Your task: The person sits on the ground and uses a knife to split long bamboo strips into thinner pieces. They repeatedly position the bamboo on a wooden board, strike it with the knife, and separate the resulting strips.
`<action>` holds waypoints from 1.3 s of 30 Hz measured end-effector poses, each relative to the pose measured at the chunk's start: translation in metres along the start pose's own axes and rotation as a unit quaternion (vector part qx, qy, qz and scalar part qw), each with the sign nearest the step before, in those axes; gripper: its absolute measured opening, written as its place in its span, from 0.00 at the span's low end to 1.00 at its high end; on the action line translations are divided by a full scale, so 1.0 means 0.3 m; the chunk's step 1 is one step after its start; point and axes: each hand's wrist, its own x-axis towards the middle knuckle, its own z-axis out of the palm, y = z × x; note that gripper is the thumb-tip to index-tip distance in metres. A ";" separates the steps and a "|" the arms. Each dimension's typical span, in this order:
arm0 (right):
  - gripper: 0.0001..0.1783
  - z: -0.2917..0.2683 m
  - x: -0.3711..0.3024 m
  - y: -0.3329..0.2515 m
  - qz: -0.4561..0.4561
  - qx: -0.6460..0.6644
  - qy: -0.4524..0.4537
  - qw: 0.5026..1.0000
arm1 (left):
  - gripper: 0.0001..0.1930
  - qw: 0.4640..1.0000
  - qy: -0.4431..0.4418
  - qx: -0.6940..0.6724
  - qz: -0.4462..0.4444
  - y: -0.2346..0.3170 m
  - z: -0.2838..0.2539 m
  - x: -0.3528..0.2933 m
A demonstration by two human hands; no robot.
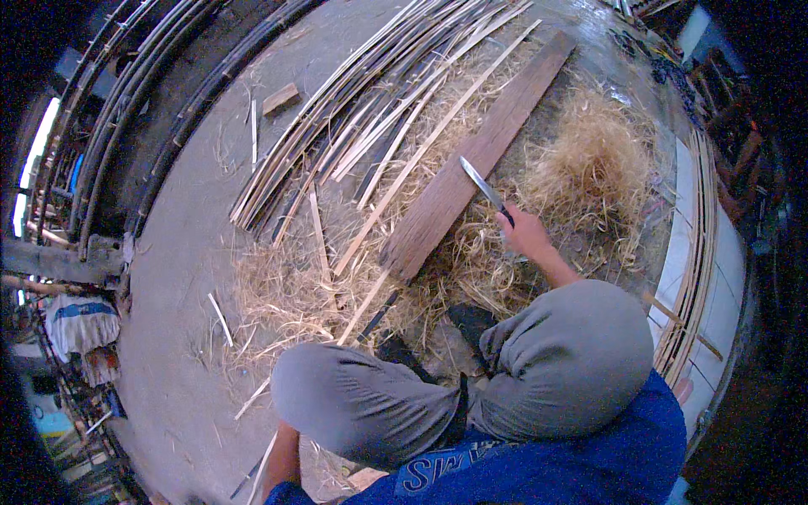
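My right hand (526,236) is closed around the dark handle of a knife (481,181). The knife's bright blade points up and left, its tip over a long brown wooden plank (459,189). The plank lies slanted on the floor in front of me. At the lower left, part of my left arm and wrist (284,450) shows beside my knee, close to a thin pale strip (263,467); the knee hides its fingers. Between my feet and the plank's near end lies a pale strip with a dark piece (377,316) beside it.
Many long split strips, pale and dark, lie in a bundle (353,101) left of the plank. Curly shavings (589,156) heap up on the right and spread around my feet. A small wooden block (280,99) sits at the far left. More strips (694,252) rest at the right edge.
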 end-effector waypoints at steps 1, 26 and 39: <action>0.26 0.039 -0.009 0.014 -0.003 0.018 0.012 1.000 | 0.25 0.999 -0.013 0.038 -0.018 -0.044 -0.023 -0.055; 0.31 0.308 -0.169 0.002 0.001 0.171 0.074 0.982 | 0.16 0.922 0.198 0.223 0.248 1.132 -0.452 1.229; 0.28 0.306 -0.155 0.045 -0.015 0.212 -0.017 0.977 | 0.25 0.898 0.324 -0.059 0.293 1.405 -0.753 0.863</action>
